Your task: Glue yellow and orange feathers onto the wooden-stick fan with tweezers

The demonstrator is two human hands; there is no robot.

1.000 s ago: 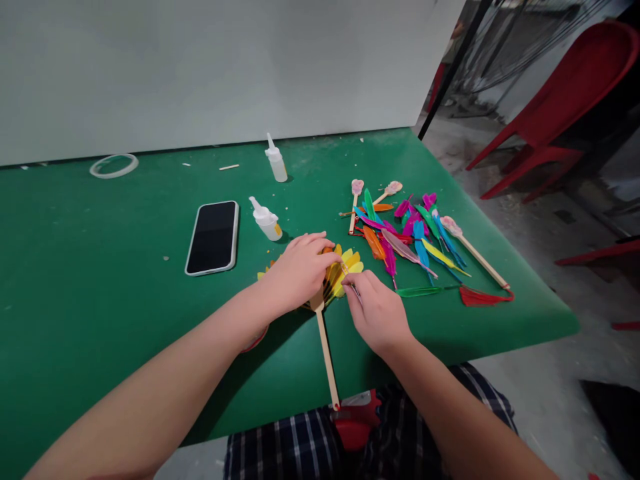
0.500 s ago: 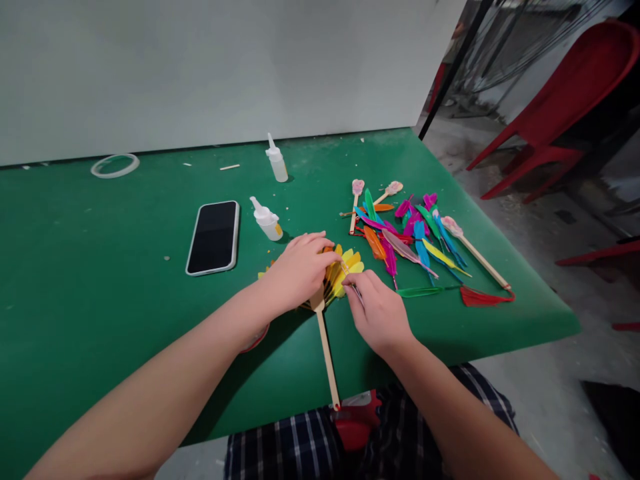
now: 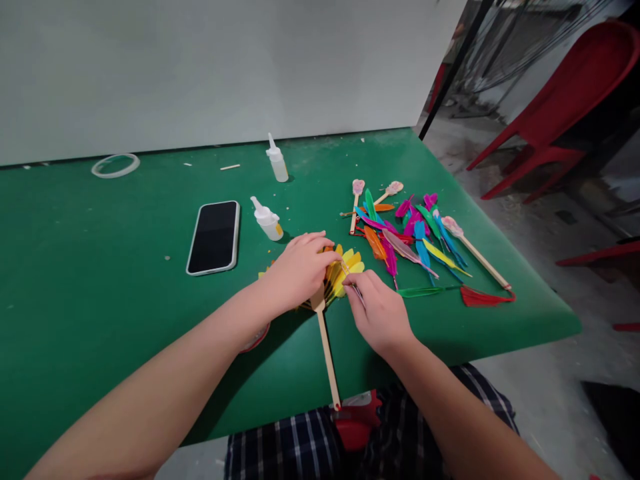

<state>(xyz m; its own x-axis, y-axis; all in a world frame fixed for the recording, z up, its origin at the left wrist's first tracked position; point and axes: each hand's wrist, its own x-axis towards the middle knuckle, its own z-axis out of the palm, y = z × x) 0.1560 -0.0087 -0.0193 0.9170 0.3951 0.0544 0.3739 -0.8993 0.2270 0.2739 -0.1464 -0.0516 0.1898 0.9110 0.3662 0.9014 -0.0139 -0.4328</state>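
Observation:
A small feather fan [image 3: 350, 261] with yellow and orange feathers lies on the green table, its wooden handle [image 3: 327, 357] pointing toward me. My left hand [image 3: 300, 267] is closed down over the fan's middle with curved fingers, hiding much of its left side; the thumb is hidden. In my right hand [image 3: 383, 313] is a thin metal tool that looks like tweezers [image 3: 357, 293], pinched between thumb and fingers. Its tip meets the feathers at the fan's right, close to my left fingertips. Under my left wrist, a red-rimmed round dish [image 3: 257, 340] shows in part.
Two white glue bottles [image 3: 270, 223] stand beyond my left hand, near a phone [image 3: 214, 238]. Loose coloured feathers [image 3: 400, 233] and wooden fan handles [image 3: 483, 260] with a red tassel [image 3: 485, 296] lie to the right. A clear ring [image 3: 115, 166] lies far left. Red chairs [image 3: 560, 107] stand beyond.

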